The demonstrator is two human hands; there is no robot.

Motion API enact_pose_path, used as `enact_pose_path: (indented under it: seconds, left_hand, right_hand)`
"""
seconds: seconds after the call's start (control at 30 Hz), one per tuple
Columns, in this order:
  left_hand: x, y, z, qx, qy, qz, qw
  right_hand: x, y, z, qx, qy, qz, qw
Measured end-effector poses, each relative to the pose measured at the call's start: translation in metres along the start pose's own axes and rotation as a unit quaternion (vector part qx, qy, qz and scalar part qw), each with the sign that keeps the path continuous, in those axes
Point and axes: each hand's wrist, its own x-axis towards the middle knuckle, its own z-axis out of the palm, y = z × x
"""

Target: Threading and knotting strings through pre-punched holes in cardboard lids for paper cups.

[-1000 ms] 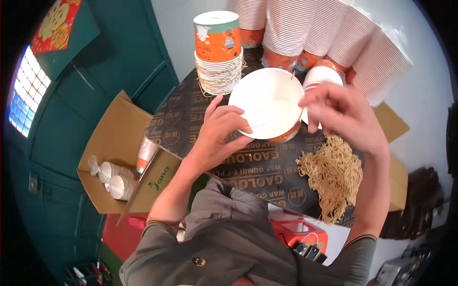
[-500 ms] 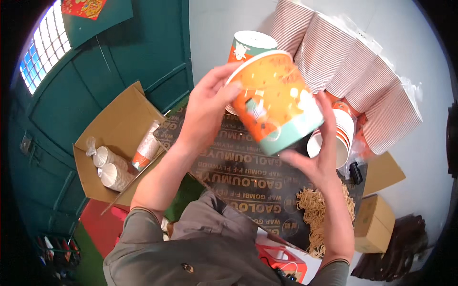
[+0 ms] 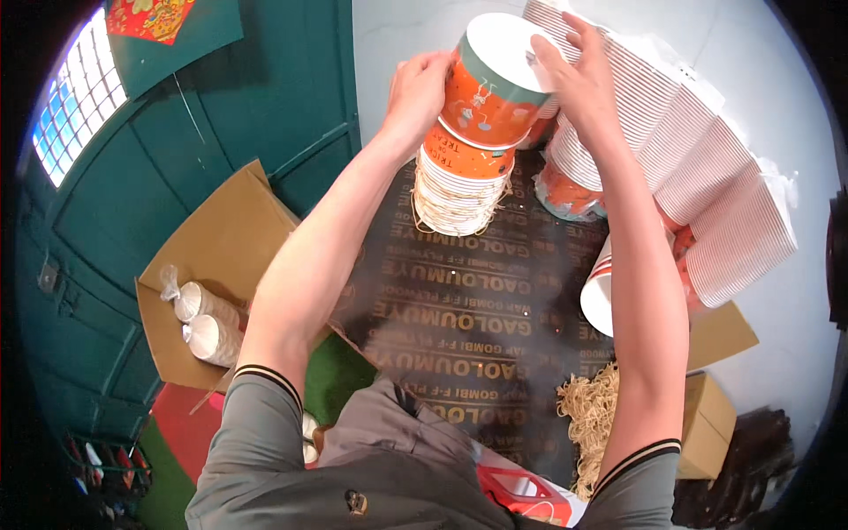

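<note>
The person's left grip [image 3: 420,97] is holding the upturned paper cup [image 3: 493,104] directly above the banded stack [image 3: 459,196] on the table [image 3: 450,309], axes roughly aligning, while the right grip [image 3: 583,84], fingers spread open, is thumbing the base's right edge.

Arms, shirt & pic rim blocking a lot, esp. R side.
R forearm [image 3: 652,300] is covering pt of the pile of tan bands [image 3: 587,424] & much of the tipped cups [image 3: 597,296]; L forearm [image 3: 305,252] is masking pt of the open carton [image 3: 208,243]. Upper bucket [image 3: 495,102], base up, is hiding its own inside & the top of the cup under it [image 3: 464,159]. Top edge is cutting the red poster [image 3: 152,19]; shirt [image 3: 424,490] is blocking pt of the red box [image 3: 534,505]. Basket [image 3: 110,464] contents, lower L, are looking too small/dark to ID.
</note>
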Motion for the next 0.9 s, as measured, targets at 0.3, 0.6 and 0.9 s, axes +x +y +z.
enact_pose_path:
  seconds: [0.3,0.6,0.9]
  left_hand:
    - [0.010,-0.038,0.008,-0.107,0.016,0.132,0.985]
    - [0.019,-0.100,0.005,-0.193,-0.073,-0.019,0.978]
    - [-0.014,-0.058,0.030,-0.244,-0.087,-0.117,0.959]
  right_hand:
    - [-0.021,-0.006,0.033,0.093,-0.139,0.014,0.986]
    - [-0.040,0.027,0.059,0.088,-0.182,0.043,0.978]
    - [-0.065,0.029,0.040,-0.045,-0.112,0.165,0.979]
